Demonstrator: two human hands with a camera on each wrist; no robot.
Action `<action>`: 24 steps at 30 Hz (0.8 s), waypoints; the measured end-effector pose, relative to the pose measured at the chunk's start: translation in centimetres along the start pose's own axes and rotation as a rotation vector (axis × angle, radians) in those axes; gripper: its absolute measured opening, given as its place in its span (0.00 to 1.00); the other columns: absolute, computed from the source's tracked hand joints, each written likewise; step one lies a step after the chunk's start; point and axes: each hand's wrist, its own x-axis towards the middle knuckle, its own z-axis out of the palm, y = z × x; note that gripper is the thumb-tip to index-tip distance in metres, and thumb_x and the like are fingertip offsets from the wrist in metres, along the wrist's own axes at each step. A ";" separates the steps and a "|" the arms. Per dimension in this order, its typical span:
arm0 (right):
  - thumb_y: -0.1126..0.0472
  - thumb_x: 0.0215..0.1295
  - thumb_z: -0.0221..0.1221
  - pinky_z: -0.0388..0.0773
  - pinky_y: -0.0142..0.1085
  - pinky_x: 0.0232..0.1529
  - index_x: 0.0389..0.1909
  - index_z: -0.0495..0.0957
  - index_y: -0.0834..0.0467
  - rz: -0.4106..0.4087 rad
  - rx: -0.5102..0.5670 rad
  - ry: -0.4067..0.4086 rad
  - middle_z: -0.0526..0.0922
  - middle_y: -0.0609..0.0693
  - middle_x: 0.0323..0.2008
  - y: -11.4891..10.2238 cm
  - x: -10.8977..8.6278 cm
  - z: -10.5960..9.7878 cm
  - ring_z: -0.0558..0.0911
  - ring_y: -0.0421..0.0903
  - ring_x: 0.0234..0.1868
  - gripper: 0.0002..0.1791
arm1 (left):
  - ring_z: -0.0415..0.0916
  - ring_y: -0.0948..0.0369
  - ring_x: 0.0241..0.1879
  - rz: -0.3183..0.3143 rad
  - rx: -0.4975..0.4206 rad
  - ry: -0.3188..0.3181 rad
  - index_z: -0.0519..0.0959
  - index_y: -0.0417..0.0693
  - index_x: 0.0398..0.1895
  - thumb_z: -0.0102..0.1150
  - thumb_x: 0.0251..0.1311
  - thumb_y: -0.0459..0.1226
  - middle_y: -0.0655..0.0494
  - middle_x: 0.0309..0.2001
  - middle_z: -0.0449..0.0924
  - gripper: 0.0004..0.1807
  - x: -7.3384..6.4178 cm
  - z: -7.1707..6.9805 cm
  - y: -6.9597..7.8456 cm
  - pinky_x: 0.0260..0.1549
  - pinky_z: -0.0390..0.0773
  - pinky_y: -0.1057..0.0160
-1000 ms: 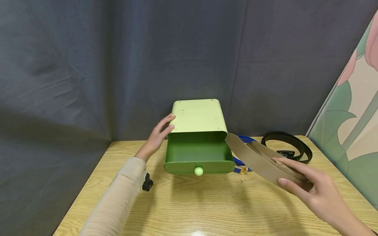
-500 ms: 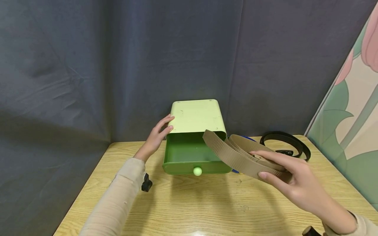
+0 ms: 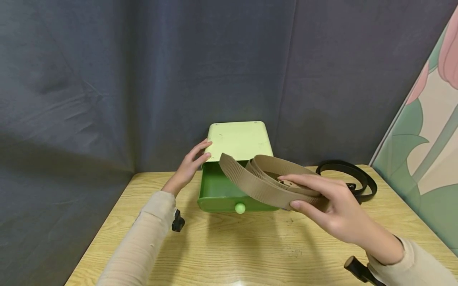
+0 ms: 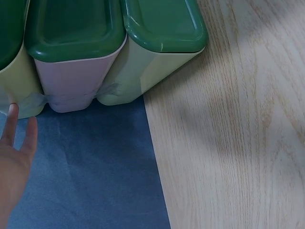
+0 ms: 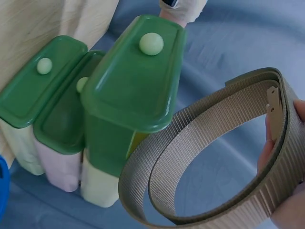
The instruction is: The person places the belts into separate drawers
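Observation:
A small drawer unit with a pale green top [image 3: 237,139] stands against the curtain. Its top green drawer [image 3: 216,204], with a round knob [image 3: 240,208], is pulled out. My left hand [image 3: 187,169] rests its fairly straight fingers on the unit's left side. My right hand [image 3: 338,212] grips a loosely coiled tan webbing belt [image 3: 257,188] between thumb and fingers. The coil hangs over the drawer's right part and hides it. In the right wrist view the ribbed belt [image 5: 271,200] shows a metal end piece [image 5: 275,112] near my fingers.
A black belt [image 3: 372,187] lies coiled at the table's back right. A blue belt [image 5: 4,179] shows at the edge of the right wrist view. Two shut drawers [image 5: 43,90] sit below the open one. Grey curtain [image 3: 214,59] closes off the back and left.
My right hand has carried the tan belt leftward from beside the unit to over the open drawer, covering the blue belt in the head view. My left hand has stayed on the unit.

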 end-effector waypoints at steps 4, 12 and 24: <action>0.63 0.66 0.65 0.77 0.26 0.45 0.56 0.79 0.65 0.006 -0.019 -0.030 0.84 0.51 0.51 -0.2 0.9 0.4 0.83 0.39 0.47 0.19 | 0.51 0.50 0.73 -0.001 -0.017 -0.013 0.64 0.49 0.74 0.48 0.76 0.40 0.55 0.78 0.47 0.26 -0.1 0.0 0.4 0.65 0.57 0.41; 0.65 0.65 0.64 0.75 0.29 0.49 0.57 0.80 0.63 -0.037 0.031 -0.087 0.84 0.50 0.52 0.2 2.6 1.5 0.82 0.42 0.48 0.19 | 0.52 0.52 0.72 0.013 -0.027 -0.004 0.65 0.52 0.74 0.50 0.74 0.42 0.58 0.78 0.49 0.27 0.2 0.0 -0.5 0.67 0.56 0.43; 0.72 0.62 0.64 0.79 0.31 0.41 0.57 0.79 0.62 0.017 0.134 -0.193 0.84 0.52 0.52 2.3 3.3 2.5 0.84 0.42 0.44 0.22 | 0.57 0.49 0.67 0.041 -0.027 -0.005 0.63 0.46 0.74 0.48 0.75 0.38 0.49 0.78 0.46 0.26 0.2 0.2 -0.3 0.62 0.60 0.44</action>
